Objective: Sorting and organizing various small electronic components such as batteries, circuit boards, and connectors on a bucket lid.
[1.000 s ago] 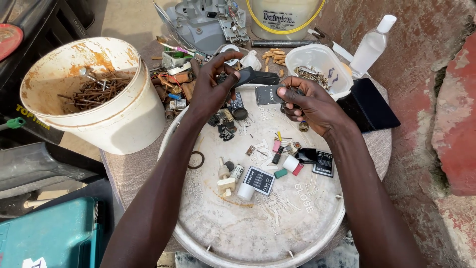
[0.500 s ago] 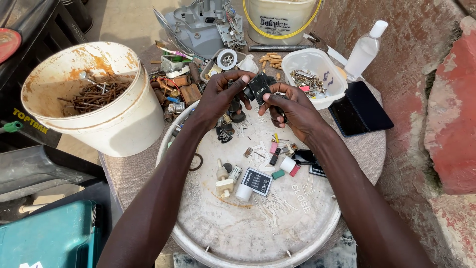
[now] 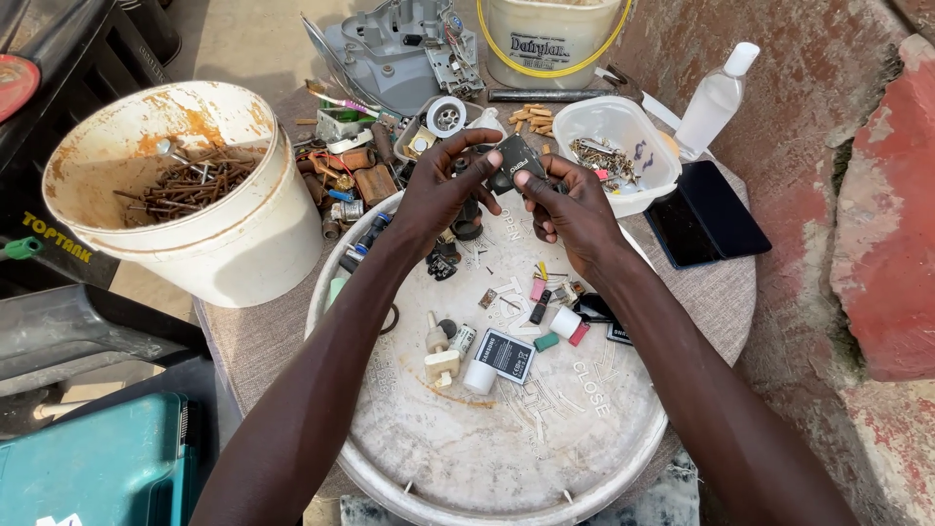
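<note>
Outdoors, cluttered round lid (image 3: 584,429), rusty-nail bucket (image 3: 243,244), reddish wall (image 3: 877,244)

Two bare forearms, no sleeves, left hand (image 3: 440,190) & right hand (image 3: 575,209) w/o gloves, rings.

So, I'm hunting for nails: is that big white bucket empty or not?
Not empty. The white bucket stands upright with its mouth open, and a heap of rusty nails lies inside it, well below the rim.
</note>
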